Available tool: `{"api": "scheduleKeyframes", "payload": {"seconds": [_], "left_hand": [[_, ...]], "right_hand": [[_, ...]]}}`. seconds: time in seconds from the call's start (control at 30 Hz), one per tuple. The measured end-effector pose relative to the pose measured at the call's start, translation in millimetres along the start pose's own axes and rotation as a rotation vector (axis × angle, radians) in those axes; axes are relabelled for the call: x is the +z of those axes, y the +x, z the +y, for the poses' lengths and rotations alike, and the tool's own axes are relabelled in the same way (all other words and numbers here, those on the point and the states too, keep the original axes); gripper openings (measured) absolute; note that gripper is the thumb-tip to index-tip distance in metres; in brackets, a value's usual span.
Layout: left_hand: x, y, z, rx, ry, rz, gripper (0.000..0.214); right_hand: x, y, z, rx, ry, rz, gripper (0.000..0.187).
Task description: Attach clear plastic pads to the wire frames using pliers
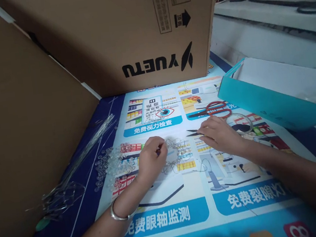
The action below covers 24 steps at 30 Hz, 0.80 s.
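Note:
My left hand rests on a printed poster with its fingers pinched together on a thin clear thread that loops across the poster. A silver bangle sits on that wrist. My right hand lies beside it, fingers curled over small black snips whose points stick out to the left. A scatter of clear beads lies just left of my left hand.
Red-handled scissors lie behind my right hand. A teal box stands at the right. A big cardboard carton is at the back, another cardboard wall on the left. A bundle of clear wires lies at the left.

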<state>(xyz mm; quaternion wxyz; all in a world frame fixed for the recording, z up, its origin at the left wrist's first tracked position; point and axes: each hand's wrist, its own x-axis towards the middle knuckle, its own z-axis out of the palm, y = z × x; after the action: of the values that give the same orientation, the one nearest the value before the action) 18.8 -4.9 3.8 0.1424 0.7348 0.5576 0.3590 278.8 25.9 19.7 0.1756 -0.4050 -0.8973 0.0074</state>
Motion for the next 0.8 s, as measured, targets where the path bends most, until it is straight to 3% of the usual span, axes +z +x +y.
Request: {"api": "scheduleKeyframes", "payload": {"seconds": [0.1,0.23,0.33,0.47,0.57,0.8], "left_hand": [[-0.1,1.1,-1.4,-0.016,-0.006,-0.037,0.014],[0.3,1.4,-4.3,-0.025,-0.02,-0.063,0.014],[0.0,0.9,-5.6,-0.035,-0.033,-0.071,0.013],[-0.7,0.4,-6.3,-0.084,-0.055,-0.076,0.011],[-0.8,0.5,-7.3,-0.111,-0.052,-0.086,0.011],[-1.7,1.0,-10.0,-0.133,-0.048,-0.111,0.012]], "right_hand": [[-23.3,1.4,-1.8,-0.04,0.093,-0.087,0.028],[-56.2,1.6,0.8,0.072,0.049,-0.19,0.029],[-68.1,-0.6,5.8,0.092,0.014,-0.337,0.03],[-67.0,-5.2,8.2,0.036,-0.055,-0.52,0.032],[-60.0,-10.0,2.7,0.0,-0.111,-0.583,0.03],[-41.6,-21.3,-17.2,0.068,-0.193,-0.533,0.024]]}}
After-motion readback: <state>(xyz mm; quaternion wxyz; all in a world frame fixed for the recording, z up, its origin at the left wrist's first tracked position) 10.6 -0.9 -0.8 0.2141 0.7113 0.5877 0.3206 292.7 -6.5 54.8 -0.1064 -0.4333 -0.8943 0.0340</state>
